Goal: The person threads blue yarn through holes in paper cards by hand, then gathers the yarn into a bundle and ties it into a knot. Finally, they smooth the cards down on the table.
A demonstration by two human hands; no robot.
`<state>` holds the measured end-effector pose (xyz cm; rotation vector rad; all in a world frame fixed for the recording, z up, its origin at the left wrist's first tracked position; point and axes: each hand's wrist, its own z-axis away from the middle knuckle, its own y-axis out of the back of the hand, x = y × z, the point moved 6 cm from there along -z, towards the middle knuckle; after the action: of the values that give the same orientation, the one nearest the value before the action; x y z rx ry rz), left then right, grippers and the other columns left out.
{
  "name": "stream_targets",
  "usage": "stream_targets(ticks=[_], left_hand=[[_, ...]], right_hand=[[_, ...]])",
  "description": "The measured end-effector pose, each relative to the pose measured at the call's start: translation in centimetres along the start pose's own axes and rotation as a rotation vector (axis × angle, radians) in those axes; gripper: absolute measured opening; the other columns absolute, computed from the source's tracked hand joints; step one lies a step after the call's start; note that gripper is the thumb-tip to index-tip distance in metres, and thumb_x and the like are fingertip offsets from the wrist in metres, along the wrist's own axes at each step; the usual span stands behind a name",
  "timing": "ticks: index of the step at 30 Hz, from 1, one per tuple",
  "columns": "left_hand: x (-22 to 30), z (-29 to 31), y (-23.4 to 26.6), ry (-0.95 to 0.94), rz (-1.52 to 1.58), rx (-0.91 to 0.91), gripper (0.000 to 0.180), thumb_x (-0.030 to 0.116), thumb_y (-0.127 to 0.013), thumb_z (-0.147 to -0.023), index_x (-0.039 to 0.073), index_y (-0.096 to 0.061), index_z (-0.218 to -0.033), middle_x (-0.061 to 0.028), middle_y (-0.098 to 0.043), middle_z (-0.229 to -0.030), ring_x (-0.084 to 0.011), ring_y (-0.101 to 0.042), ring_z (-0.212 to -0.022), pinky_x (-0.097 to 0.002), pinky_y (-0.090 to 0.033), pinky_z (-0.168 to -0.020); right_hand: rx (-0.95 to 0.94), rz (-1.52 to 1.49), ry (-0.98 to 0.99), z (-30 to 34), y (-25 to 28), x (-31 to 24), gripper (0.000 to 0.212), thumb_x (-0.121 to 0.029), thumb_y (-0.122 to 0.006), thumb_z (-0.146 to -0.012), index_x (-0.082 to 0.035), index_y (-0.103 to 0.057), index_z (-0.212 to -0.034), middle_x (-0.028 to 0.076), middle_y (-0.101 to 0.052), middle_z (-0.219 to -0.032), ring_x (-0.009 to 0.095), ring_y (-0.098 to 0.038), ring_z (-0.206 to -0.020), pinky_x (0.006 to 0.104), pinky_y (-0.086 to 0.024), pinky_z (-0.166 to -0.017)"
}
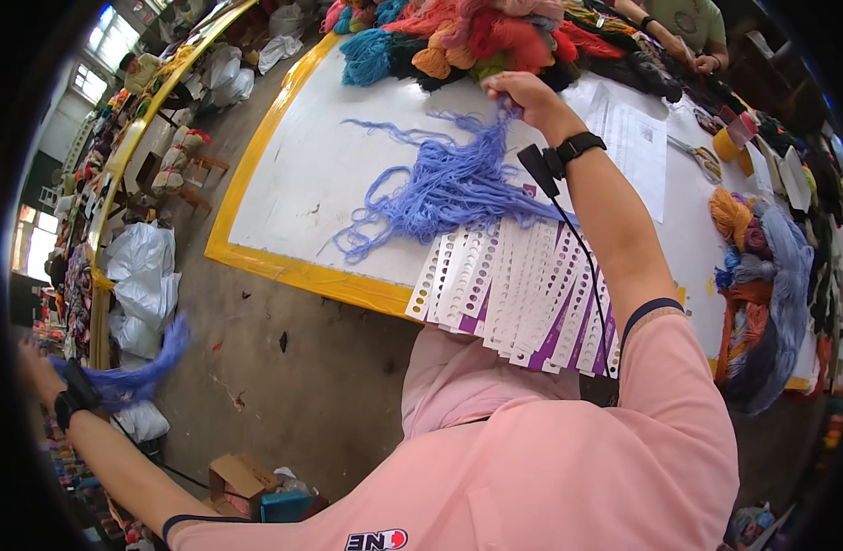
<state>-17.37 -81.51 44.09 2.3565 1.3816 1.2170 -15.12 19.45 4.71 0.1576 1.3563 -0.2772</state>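
A loose, tangled heap of periwinkle-blue yarn lies on the white table top. At the heap's far right end, my right hand is closed, pinching strands of it. My left arm is stretched far out to the left, past the table. My left hand, small and a little blurred near the picture's rim, grips a hank of the same blue yarn, which swings out beside the wrist. Under the heap's near edge, a fan of white and purple cards with punched holes overhangs the table edge before me.
Coloured yarn hanks are piled along the far side. Printed sheets, scissors and more hanks lie to the right. Another person works across the table. White plastic bags and a cardboard box are on the floor.
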Motion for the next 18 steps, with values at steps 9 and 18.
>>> stream_targets(ticks=[9,18], left_hand=[[14.5,16.2,-29.6,0.496,1.019,-0.543,0.021,0.021,-0.054,-0.098,0.001,-0.059,-0.101,0.0074,-0.037,-0.061,-0.0008,-0.024,-0.043,-0.0188,-0.016,-0.037],[33.7,36.9,-35.5,0.273,0.627,-1.384,0.032,0.032,-0.052,-0.097,0.006,-0.062,-0.083,0.0089,-0.038,-0.055,-0.0009,-0.032,-0.046,-0.0193,-0.020,-0.044]], right_hand=[[-0.570,-0.358,0.471,6.2,-8.1,-15.4,0.031,-0.008,-0.057,-0.091,-0.003,-0.059,-0.122,0.012,-0.067,-0.108,0.022,-0.063,-0.106,0.0311,-0.051,-0.086],[-0.532,0.476,1.026,19.0,-22.8,-10.8,0.053,-0.025,-0.076,-0.081,-0.004,-0.058,-0.125,0.009,-0.066,-0.111,0.020,-0.061,-0.104,0.0345,-0.047,-0.092]])
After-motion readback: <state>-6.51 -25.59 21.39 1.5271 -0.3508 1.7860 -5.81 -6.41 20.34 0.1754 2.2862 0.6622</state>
